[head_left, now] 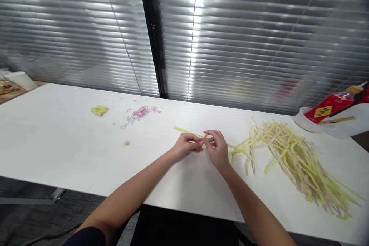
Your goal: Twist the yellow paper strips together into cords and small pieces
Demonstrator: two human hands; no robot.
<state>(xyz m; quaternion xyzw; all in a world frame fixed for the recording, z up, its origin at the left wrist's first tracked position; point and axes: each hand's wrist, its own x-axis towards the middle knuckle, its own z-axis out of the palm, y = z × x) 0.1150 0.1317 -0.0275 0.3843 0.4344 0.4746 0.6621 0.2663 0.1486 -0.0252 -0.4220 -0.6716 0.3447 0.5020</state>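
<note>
Both hands meet above the white table, fingertips almost touching. My left hand (188,146) is closed in a pinch, and my right hand (215,147) pinches from the other side. Between them shows a small piece of a pale beige pipe cleaner (205,137), mostly covered by fingers. Behind the left hand a yellow pipe cleaner (183,129) lies on the table, its far part hidden by the hands. To the right of my right hand spreads a large loose pile of yellow and beige pipe cleaners (296,157), a few strands reaching close to the hand.
Small coloured rubber bands (141,112) lie scattered left of centre. Farther left sits a short yellow bundle (99,110). A red-labelled bottle (325,108) leans in a clear plastic bowl (304,121) at the right. Window blinds (259,46) stand behind the white table (72,150).
</note>
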